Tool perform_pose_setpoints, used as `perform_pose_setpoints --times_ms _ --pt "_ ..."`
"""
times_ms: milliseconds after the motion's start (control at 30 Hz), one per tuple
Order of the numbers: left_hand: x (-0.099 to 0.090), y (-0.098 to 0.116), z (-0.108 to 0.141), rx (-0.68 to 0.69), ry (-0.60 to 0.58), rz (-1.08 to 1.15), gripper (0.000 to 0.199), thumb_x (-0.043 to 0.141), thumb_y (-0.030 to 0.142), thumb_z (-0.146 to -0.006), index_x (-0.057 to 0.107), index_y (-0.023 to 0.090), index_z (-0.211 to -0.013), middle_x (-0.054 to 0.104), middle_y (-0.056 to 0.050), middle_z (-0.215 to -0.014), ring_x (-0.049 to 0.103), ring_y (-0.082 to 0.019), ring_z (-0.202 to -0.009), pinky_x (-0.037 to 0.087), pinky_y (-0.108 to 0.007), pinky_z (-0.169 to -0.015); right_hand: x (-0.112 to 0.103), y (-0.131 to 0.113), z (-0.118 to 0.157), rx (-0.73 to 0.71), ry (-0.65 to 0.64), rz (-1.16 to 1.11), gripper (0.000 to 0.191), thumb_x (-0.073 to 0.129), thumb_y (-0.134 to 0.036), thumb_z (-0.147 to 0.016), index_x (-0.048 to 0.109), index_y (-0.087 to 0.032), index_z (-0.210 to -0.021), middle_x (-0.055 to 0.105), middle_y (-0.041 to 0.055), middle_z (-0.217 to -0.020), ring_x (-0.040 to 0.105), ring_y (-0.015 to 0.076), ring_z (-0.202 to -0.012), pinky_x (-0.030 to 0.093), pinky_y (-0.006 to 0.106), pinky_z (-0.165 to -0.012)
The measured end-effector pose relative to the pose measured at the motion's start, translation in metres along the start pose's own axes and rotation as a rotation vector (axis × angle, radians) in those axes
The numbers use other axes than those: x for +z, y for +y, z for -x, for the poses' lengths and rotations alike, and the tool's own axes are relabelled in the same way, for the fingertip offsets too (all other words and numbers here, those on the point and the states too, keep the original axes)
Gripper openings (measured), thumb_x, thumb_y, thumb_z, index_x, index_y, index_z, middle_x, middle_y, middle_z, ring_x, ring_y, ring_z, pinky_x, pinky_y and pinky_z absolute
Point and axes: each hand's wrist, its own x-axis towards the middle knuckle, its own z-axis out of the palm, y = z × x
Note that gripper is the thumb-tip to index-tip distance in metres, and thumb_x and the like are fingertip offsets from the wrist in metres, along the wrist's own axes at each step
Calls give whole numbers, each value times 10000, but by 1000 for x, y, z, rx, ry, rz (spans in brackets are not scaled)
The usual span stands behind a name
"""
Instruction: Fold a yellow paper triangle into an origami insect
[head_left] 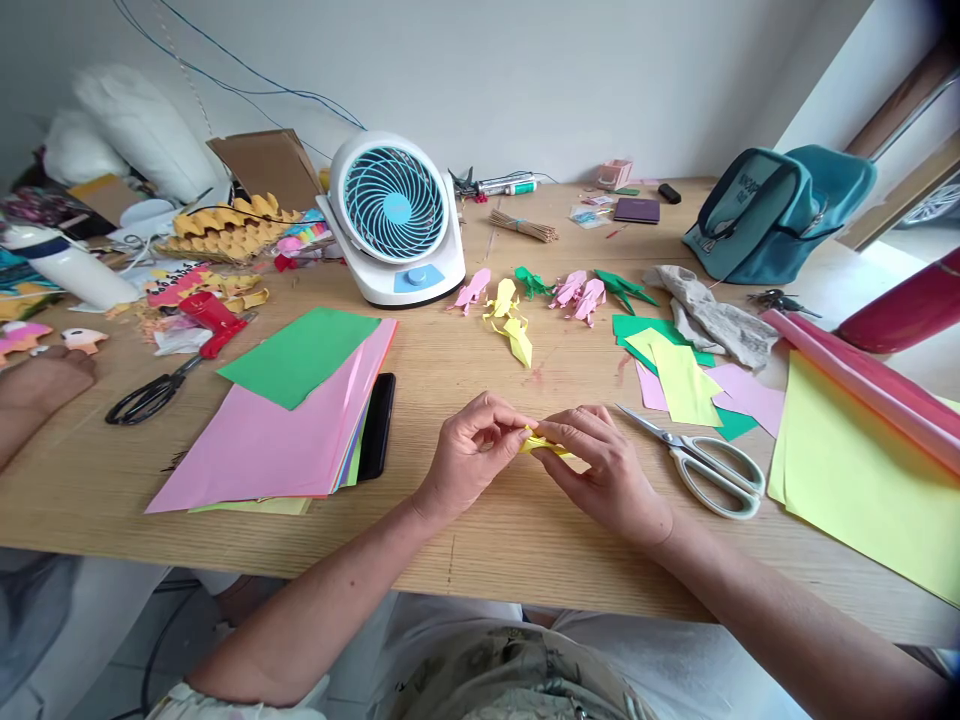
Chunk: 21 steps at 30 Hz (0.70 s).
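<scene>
Between both hands, just above the front part of the wooden table [450, 540], is a small folded piece of yellow paper [534, 442]. My left hand [472, 450] pinches its left end with thumb and forefinger. My right hand [604, 465] closes on the right end, and its fingers hide part of the paper. Beyond the hands lie folded paper figures: a yellow one [517, 340], a pink one [589, 298] and a green one [624, 290], among several more. Scissors with pale handles [712, 470] lie right of my right hand.
Left are stacked coloured sheets [255, 440], a black phone [377, 425], a red glue gun [214, 320] and black scissors [150, 395]. A fan [394, 215] stands behind. Right are paper scraps [682, 380], yellow sheets [862, 470] and a teal bag [772, 215]. Another person's hand [56, 380] rests far left.
</scene>
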Motion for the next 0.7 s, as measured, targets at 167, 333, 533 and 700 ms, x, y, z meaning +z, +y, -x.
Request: perform_pose_setpoints --times_ms 167,333,533,700 --pt "0 -1 -1 -71 0 73 49 704 206 -862 728 163 -862 605 -15 -813 593 -106 -777 494 -201 -684 2 1 0 55 -9 -40 337 624 -109 -902 639 -266 -1200 705 32 -936 639 187 -838 425 364 -776" --pt "0 -4 -1 -180 6 147 139 734 295 -847 709 158 -842 616 -8 -804 603 -106 -764 521 -219 -721 4 2 3 125 -34 -87 286 627 -127 -906 653 -261 -1157 705 32 -948 650 190 -873 438 374 -799" --pt "0 -3 -1 -197 -5 173 192 752 347 -835 709 160 -836 610 1 -787 574 -90 -700 506 -217 -678 6 1 3 182 -44 -120 241 616 -115 -896 656 -249 -1093 702 31 -925 659 188 -845 461 378 -795" --pt "-1 -3 -1 -181 -6 153 225 753 384 -837 710 163 -822 615 -2 -772 571 -97 -698 495 -227 -673 5 0 1 190 -47 -129 244 615 -109 -891 651 -247 -1088 698 28 -927 659 187 -848 467 368 -789"
